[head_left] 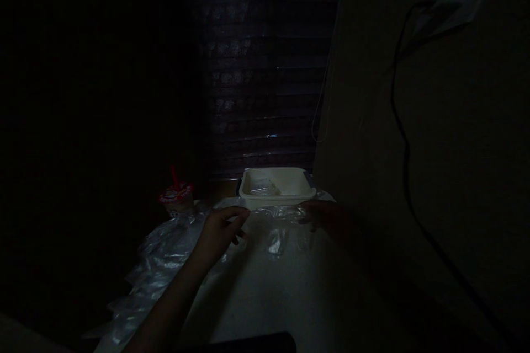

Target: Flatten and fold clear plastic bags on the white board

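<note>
A clear plastic bag [275, 215] is stretched between my two hands, above the pale tabletop [265, 292]. My left hand [223, 231] pinches its left end between thumb and forefinger, with the other fingers curled below. At the bag's right end is my right hand [321, 215], very dark, its fingertips closed on the plastic as far as the dim light shows. Just beyond the hands stands a cream plastic bin [277, 197] with clear plastic packaging [260, 186] inside. Along the table's left side lies a heap of clear plastic bags [165, 256].
A drink cup [178, 198] with a red lid and straw stands behind the heap at left. Blinds [265, 77] hang at the back. On the right wall, a black cable [406, 160] runs down from an outlet plate [451, 8]. A dark object [265, 343] crosses the near edge.
</note>
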A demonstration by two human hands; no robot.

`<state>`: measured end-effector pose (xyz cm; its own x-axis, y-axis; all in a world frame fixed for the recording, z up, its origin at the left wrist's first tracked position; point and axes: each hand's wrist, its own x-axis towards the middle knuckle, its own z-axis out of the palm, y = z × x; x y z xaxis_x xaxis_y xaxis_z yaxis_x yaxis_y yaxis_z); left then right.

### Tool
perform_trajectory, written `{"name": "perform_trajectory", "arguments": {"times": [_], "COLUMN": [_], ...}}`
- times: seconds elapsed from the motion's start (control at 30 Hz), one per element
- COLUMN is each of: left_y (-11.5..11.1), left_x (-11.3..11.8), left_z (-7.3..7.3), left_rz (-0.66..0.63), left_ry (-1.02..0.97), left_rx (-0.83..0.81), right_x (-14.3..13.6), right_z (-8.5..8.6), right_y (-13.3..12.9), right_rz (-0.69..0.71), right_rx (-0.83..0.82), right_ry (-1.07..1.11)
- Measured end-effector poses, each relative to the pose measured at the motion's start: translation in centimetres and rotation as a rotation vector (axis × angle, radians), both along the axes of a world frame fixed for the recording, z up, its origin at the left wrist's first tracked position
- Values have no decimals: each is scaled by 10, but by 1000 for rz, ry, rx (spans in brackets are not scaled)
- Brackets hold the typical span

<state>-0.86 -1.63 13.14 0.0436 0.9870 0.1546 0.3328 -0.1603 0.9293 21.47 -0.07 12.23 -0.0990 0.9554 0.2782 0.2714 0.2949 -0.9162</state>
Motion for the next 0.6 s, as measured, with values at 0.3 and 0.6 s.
{"name": "perform_trajectory", "arguments": {"times": [0.3, 0.6], "left_y": [-46, -67], "left_x": [-11, -10], "left_z": [-52, -78], "left_rz": [-70, -147], "left_ry": [188, 392], "left_rx": [32, 17], "right_x": [19, 34], "right_z": [-78, -127], "right_y": [-51, -57], "right_rz": [205, 258], "right_rx": [273, 239], "right_ry": [-440, -863]}}
